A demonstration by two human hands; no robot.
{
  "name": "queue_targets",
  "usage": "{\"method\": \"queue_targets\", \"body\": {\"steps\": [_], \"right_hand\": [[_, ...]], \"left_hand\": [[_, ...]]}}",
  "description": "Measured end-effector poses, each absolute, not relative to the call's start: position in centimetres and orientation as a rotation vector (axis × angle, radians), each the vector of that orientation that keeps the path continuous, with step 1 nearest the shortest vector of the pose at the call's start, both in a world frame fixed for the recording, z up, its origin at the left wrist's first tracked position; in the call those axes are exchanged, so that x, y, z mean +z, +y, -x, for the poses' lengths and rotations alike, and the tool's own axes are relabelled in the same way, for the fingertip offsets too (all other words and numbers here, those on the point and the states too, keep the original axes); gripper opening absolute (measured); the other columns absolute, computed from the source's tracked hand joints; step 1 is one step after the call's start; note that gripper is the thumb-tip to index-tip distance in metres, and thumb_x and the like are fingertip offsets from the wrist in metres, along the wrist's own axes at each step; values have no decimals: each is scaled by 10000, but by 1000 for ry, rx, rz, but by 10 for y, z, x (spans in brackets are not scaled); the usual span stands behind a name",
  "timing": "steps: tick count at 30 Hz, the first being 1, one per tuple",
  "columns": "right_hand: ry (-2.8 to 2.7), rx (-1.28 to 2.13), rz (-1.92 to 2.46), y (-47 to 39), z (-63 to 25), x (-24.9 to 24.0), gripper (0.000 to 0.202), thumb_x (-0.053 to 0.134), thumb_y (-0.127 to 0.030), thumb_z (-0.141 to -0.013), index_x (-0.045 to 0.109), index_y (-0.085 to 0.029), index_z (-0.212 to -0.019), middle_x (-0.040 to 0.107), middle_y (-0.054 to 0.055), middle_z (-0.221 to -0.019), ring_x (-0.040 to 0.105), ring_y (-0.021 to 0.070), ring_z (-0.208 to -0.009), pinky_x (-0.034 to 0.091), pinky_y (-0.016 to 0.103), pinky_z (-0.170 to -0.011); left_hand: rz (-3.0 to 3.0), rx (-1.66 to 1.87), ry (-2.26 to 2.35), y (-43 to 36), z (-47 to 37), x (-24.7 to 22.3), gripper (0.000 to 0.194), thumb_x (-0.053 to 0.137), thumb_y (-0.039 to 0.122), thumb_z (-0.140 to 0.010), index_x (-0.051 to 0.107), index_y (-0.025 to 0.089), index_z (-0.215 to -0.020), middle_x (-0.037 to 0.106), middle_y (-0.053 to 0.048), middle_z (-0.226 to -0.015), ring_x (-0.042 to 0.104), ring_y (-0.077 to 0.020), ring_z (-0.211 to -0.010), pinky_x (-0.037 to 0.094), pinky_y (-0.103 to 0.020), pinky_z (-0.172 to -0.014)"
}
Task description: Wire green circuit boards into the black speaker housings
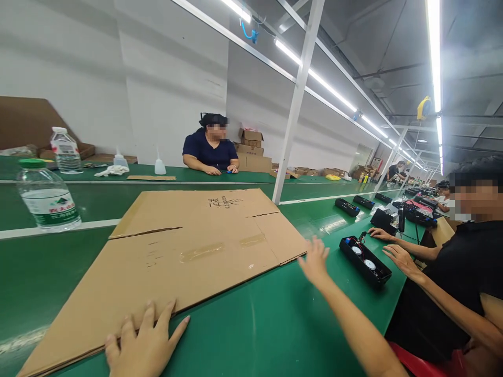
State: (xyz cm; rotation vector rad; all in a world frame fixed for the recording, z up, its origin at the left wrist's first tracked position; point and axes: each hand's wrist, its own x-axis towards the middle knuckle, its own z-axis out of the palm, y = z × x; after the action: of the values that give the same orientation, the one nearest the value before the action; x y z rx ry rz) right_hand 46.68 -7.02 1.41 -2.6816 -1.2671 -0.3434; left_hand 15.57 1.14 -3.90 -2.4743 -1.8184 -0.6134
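A large flattened cardboard sheet [220,225] lies on the green table, with dark handwriting near its far edge, strips of clear tape and two slits. My left hand [145,340] rests at its near edge, fingers spread and fingertips on the cardboard, holding nothing. At the sheet's right corner is my right hand [315,261], its fingers apart and nothing held; whether it touches the corner is unclear.
Two plastic bottles, one green-capped [49,201] and one white-capped [65,152], stand at the left. A co-worker [463,267] works on an open black speaker case [365,262] at the right. Another person [210,146] sits across. A white post [296,110] rises beyond the cardboard.
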Motion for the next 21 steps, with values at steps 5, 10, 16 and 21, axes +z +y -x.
{"method": "queue_targets", "body": {"steps": [5,10,16,21], "right_hand": [[-1816,-205,2297,2,-346,-24,528,478,-439,-802,363,-256,-1284,273,29,-1387,228,203,-1263,216,373,-1023],[-1945,-122,2105,20,-301,-39,347,339,-287,-867,521,-185,-1145,478,94,-1232,392,247,-1152,266,463,-954],[-2017,-135,2021,48,-332,-76,460,336,-405,-819,515,-160,-1164,453,81,-1263,352,245,-1190,242,449,-973],[-2047,-146,2077,65,-340,-95,563,248,-483,-789,461,-195,-1223,394,31,-1314,285,224,-1239,205,460,-1001]], "left_hand": [[2449,-305,-1874,11,-160,-29,434,333,290,-827,482,128,-1202,449,-168,-1280,367,-361,-1183,299,-501,-924],[2510,-478,-1943,11,-164,-34,423,437,305,-790,502,171,-1186,452,-145,-1283,345,-347,-1203,228,-492,-986],[2518,-602,-1984,28,-160,-61,575,414,555,-749,429,246,-1234,335,-87,-1379,233,-316,-1276,173,-491,-1038],[2545,-633,-1941,32,-159,-67,614,359,614,-737,413,251,-1229,281,-85,-1403,187,-318,-1291,165,-505,-1047]]}}
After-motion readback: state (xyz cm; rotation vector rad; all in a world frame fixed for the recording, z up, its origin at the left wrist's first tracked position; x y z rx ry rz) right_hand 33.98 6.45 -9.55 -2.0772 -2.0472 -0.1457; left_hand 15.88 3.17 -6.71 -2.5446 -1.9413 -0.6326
